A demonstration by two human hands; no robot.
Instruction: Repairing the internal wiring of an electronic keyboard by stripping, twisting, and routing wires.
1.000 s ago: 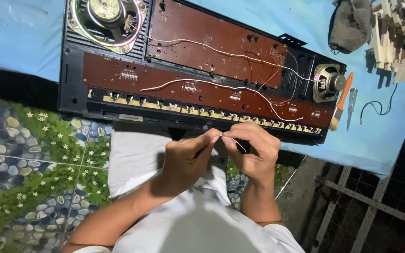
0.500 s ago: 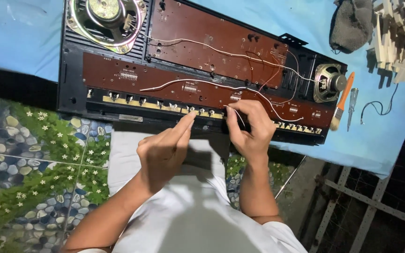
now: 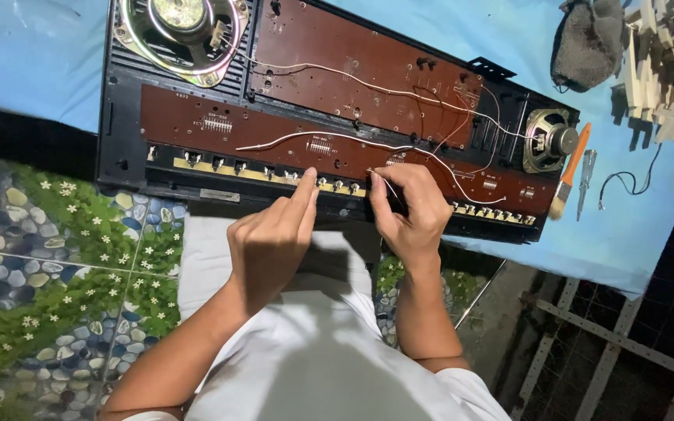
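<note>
Thin wire (image 3: pixel 384 181) pinched in right hand (image 3: pixel 409 214) fingertips, over the row of contacts (image 3: pixel 259 171).
Light, limp, easily kinked; best gripped near its tip. Left hand (image 3: pixel 271 242) loose, forefinger touching the contacts just beside the pinch.

One camera sits on the person's head, looking straight down, close above the counter (image 3: pixel 33 54) (no other view).
</note>
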